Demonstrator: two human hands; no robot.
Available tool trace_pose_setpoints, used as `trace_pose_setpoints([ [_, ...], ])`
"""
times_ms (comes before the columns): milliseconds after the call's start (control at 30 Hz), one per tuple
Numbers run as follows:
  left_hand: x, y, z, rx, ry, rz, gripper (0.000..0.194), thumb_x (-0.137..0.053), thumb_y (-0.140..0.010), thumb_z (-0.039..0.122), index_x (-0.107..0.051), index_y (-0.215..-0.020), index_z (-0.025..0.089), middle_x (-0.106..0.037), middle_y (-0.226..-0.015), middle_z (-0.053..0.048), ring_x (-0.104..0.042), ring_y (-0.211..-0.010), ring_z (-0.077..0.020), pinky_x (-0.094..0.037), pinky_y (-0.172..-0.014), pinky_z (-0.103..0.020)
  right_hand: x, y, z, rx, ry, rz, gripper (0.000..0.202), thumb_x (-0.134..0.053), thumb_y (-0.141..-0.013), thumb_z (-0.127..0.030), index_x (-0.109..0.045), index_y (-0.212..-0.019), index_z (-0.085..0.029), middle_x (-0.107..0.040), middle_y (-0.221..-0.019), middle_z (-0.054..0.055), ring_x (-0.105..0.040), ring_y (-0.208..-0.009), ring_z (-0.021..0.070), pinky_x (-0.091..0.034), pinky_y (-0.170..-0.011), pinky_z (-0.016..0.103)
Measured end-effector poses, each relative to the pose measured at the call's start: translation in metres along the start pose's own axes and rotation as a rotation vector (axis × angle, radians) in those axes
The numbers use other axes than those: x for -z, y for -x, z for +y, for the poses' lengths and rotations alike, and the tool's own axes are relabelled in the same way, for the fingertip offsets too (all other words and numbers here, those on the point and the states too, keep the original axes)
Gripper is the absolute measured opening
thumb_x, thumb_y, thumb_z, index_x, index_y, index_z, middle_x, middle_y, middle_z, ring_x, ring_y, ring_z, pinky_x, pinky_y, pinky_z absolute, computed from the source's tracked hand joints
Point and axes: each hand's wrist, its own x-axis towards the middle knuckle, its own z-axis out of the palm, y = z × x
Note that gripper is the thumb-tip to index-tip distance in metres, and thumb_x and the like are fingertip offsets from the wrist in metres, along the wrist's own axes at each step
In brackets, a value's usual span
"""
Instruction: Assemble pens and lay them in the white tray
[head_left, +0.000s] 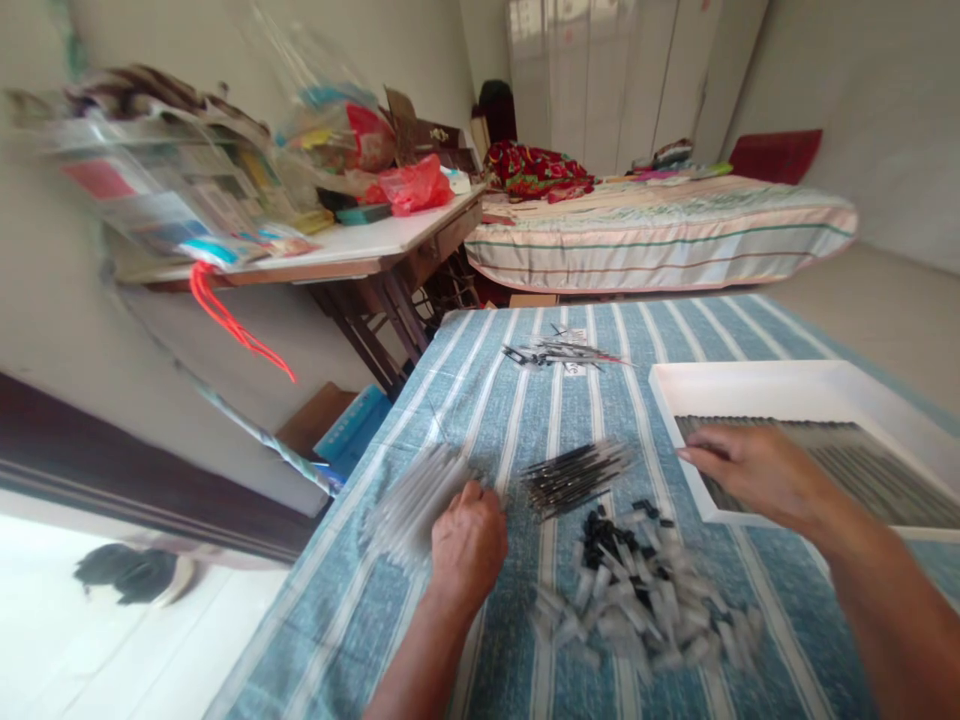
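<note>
My left hand (pixel 470 540) is closed at the right edge of a pile of whitish translucent tubes (pixel 420 500); what its fingers hold is hidden. Over the left rim of a white tray (pixel 757 376), my right hand (pixel 750 468) has its fingers pressed together, and anything between them is too small to make out. Rows of thin grey sticks (pixel 862 465) fill the tray. Between the hands lies a bundle of thin dark rods (pixel 574 480). Nearer to me is a loose heap of small translucent caps (pixel 660 610) with small black pieces (pixel 604 535) at its top left.
A striped blue cloth (pixel 465 370) covers the table. Farther back on it lie scattered thin dark pieces (pixel 559 352). A white desk (pixel 360 245) with bags stands at the left, a bed (pixel 660 230) behind. A blue box (pixel 352 430) is beside the table's left edge.
</note>
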Motion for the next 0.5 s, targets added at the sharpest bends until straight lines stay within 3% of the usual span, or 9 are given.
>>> trace_pose_setpoints([
  [133,-0.003,0.001,0.003,-0.038,-0.021,0.016,0.02,-0.041,-0.086,0.021,-0.06,-0.089,0.016,-0.058,-0.094,-0.01,-0.059,-0.091,-0.0229,-0.045,-0.074,-0.031,-0.01,0.0,-0.03,0.037,0.028,-0.202,0.029,-0.044,-0.088,-0.038,-0.066,-0.079,-0.021,-0.066,-0.065,0.001,-0.06,-0.06,0.0167,-0.034,-0.056,0.024],
  [267,-0.005,0.001,0.005,-0.045,-0.027,0.026,0.021,-0.04,-0.085,0.019,-0.061,-0.087,0.015,-0.057,-0.093,-0.01,-0.058,-0.089,-0.0237,-0.046,-0.072,-0.032,-0.021,0.0,-0.051,0.125,0.107,-0.288,0.027,-0.044,-0.089,-0.032,-0.064,-0.077,-0.02,-0.067,-0.067,0.003,-0.062,-0.065,0.0174,-0.031,-0.057,0.024],
  [500,-0.005,0.003,0.006,-0.09,0.011,0.016,0.022,-0.04,-0.082,0.013,-0.062,-0.078,0.014,-0.057,-0.091,-0.011,-0.057,-0.09,-0.0241,-0.045,-0.075,-0.033,-0.034,-0.001,-0.062,0.154,0.273,-0.377,0.021,-0.045,-0.089,-0.026,-0.064,-0.08,-0.021,-0.07,-0.074,0.005,-0.065,-0.074,0.0193,-0.029,-0.058,0.024],
])
